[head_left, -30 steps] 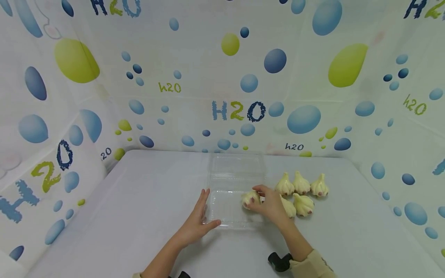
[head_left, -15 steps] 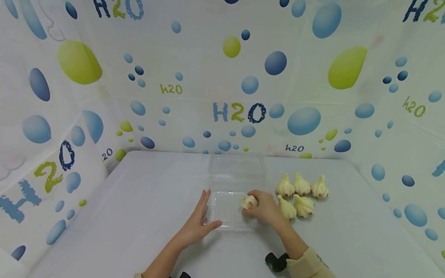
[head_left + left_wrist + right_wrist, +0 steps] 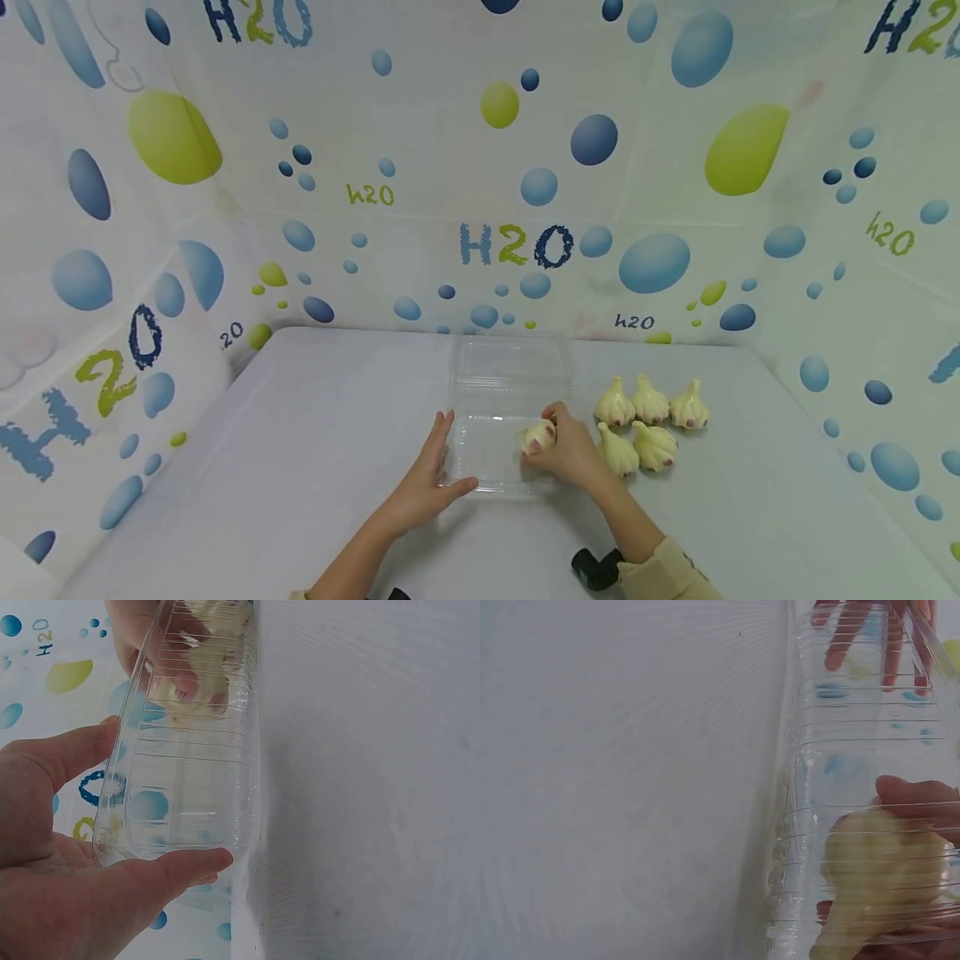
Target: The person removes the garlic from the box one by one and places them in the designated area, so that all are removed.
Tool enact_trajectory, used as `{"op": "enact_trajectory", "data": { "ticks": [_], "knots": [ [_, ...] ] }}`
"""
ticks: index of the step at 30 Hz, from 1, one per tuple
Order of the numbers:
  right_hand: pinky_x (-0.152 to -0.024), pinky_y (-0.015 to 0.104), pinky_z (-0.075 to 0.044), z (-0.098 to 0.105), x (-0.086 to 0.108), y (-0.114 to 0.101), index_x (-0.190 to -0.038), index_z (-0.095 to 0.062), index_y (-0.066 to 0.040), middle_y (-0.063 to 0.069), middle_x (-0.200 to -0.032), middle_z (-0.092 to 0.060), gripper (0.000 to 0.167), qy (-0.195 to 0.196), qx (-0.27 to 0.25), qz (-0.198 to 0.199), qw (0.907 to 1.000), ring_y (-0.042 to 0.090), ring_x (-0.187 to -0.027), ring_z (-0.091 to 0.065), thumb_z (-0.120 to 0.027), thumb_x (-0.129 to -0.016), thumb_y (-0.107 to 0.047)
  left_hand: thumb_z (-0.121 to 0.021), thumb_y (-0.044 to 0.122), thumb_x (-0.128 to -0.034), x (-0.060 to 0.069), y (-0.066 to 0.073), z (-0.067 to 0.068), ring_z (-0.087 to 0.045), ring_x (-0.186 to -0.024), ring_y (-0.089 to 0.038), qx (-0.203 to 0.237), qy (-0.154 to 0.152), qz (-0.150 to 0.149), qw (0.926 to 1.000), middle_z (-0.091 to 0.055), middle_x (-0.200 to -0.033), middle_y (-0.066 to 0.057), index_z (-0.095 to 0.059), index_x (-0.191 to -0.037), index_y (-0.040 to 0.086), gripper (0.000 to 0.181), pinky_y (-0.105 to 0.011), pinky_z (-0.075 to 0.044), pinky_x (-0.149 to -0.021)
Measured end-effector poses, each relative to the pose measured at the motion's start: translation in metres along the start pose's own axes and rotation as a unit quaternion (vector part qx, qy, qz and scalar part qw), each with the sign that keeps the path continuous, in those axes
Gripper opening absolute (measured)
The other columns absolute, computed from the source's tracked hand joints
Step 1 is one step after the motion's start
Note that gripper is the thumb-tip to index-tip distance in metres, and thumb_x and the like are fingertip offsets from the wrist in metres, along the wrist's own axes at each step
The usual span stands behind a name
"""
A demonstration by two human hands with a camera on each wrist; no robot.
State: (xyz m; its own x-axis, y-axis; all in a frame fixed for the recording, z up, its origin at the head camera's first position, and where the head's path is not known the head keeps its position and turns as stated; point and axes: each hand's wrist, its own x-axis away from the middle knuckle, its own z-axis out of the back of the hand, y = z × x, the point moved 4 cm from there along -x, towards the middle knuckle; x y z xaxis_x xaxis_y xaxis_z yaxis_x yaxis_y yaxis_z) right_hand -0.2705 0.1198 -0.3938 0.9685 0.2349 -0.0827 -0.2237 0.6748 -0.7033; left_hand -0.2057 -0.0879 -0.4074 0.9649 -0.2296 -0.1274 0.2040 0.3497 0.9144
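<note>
A clear plastic clamshell container (image 3: 483, 460) lies unfolded on the table, its lid (image 3: 512, 358) folded back at the far side. My left hand (image 3: 423, 490) rests against its left end, fingers straight along the side and thumb at the front corner. Inside the right part of the base, my right hand (image 3: 572, 450) holds a garlic bulb (image 3: 538, 437) between thumb and fingers. Through the ribbed wall in the right wrist view, that garlic bulb (image 3: 885, 859) appears with its stem pointing down the picture. Whether it touches the container's bottom cannot be told.
Several more garlic bulbs (image 3: 651, 400) stand in two loose rows just right of the container. A white cloth covers the table (image 3: 300, 433). Behind it hangs a patterned curtain (image 3: 420, 208). A black wrist device (image 3: 596, 570) sits by the right sleeve.
My right hand has carried the garlic bulb slightly left within the container and turned it a little, its index finger lifting lately. My left hand stays in place against the container.
</note>
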Motion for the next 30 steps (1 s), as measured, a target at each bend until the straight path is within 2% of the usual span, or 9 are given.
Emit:
{"op": "enact_trajectory", "data": {
  "ticks": [5, 8, 14, 21, 30],
  "knots": [
    [-0.071, 0.037, -0.048, 0.003, 0.002, -0.002, -0.103, -0.047, -0.006, 0.013, -0.103, -0.058, 0.059, 0.025, -0.007, 0.009, 0.9996, 0.022, -0.084, -0.056, -0.086, -0.06, -0.018, -0.071, 0.015, -0.0803, 0.0, -0.001, 0.0, -0.007, -0.134, -0.044, 0.007, -0.002, 0.01, 0.9999, 0.008, -0.15, -0.022, -0.005, -0.148, 0.013, 0.094, -0.056, -0.025, -0.1],
    [-0.075, 0.039, -0.048, 0.006, 0.003, -0.003, -0.104, -0.048, -0.006, 0.014, -0.105, -0.058, 0.059, 0.036, -0.015, 0.012, 0.9991, 0.024, -0.087, -0.057, -0.086, -0.059, -0.017, -0.071, 0.016, -0.0805, -0.001, -0.002, -0.001, -0.007, -0.134, -0.043, 0.008, -0.004, 0.021, 0.9997, 0.009, -0.15, -0.02, -0.005, -0.148, 0.013, 0.094, -0.055, -0.024, -0.101],
    [-0.079, 0.04, -0.049, 0.014, 0.006, -0.005, -0.108, -0.053, -0.006, 0.013, -0.111, -0.058, 0.06, 0.054, -0.045, 0.016, 0.9974, 0.024, -0.094, -0.057, -0.086, -0.059, -0.015, -0.071, 0.017, -0.0807, -0.001, -0.003, -0.001, -0.009, -0.134, -0.044, 0.004, -0.003, 0.024, 0.9997, 0.009, -0.151, -0.019, -0.005, -0.148, 0.013, 0.094, -0.056, -0.025, -0.1],
    [-0.065, 0.028, -0.049, 0.024, 0.007, -0.003, -0.112, -0.059, -0.011, 0.007, -0.109, -0.06, 0.061, 0.067, -0.083, 0.027, 0.994, 0.019, -0.081, -0.057, -0.087, -0.058, -0.014, -0.071, 0.017, -0.0801, -0.002, -0.004, 0.0, -0.008, -0.134, -0.042, -0.004, 0.002, 0.025, 0.9997, 0.008, -0.151, -0.019, -0.006, -0.148, 0.014, 0.094, -0.055, -0.024, -0.1],
    [-0.064, 0.028, -0.048, 0.039, 0.009, 0.003, -0.121, -0.058, -0.016, 0.006, -0.117, -0.058, 0.068, 0.075, -0.075, 0.007, 0.9944, 0.022, -0.087, -0.055, -0.087, -0.06, -0.021, -0.071, 0.018, -0.0805, -0.002, -0.004, 0.0, -0.011, -0.133, -0.045, 0.001, 0.001, 0.025, 0.9997, 0.008, -0.151, -0.019, -0.006, -0.148, 0.012, 0.094, -0.057, -0.025, -0.099]
  ]
}}
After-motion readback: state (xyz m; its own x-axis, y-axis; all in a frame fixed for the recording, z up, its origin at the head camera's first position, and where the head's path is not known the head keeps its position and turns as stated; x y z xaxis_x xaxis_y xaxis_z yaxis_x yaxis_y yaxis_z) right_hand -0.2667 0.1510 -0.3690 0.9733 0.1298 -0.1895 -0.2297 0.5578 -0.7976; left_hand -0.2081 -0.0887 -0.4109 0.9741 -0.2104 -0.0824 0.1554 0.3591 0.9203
